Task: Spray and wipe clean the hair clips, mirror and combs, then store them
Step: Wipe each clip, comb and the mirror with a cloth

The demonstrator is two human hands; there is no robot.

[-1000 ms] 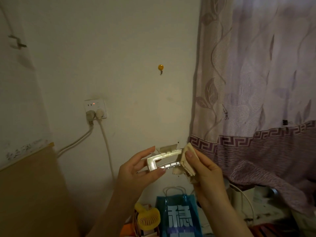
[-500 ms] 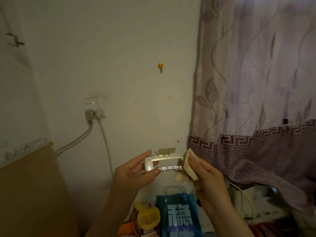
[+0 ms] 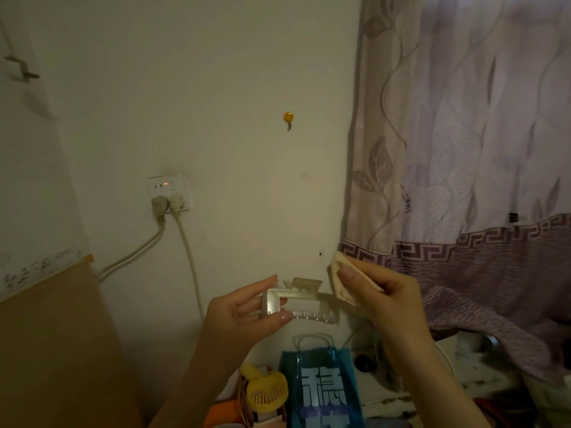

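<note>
A pearly white rectangular claw hair clip (image 3: 304, 299) is held up in front of the wall at chest height. My left hand (image 3: 244, 316) pinches its left end between thumb and fingers. My right hand (image 3: 383, 301) grips a folded beige cloth (image 3: 341, 281) and presses it against the clip's right end. The far right part of the clip is hidden behind the cloth. No mirror, combs or spray bottle show in the head view.
Below the hands stand a blue paper bag (image 3: 323, 393) with white characters and a yellow handheld fan (image 3: 265, 390). A wall socket (image 3: 168, 193) with two plugs and cables is at the left, a patterned curtain (image 3: 463, 168) at the right, a brown board (image 3: 52, 344) at lower left.
The cloth has slid along the clip from its middle to the right end and risen a little. The left hand has kept its hold and turned the clip more level.
</note>
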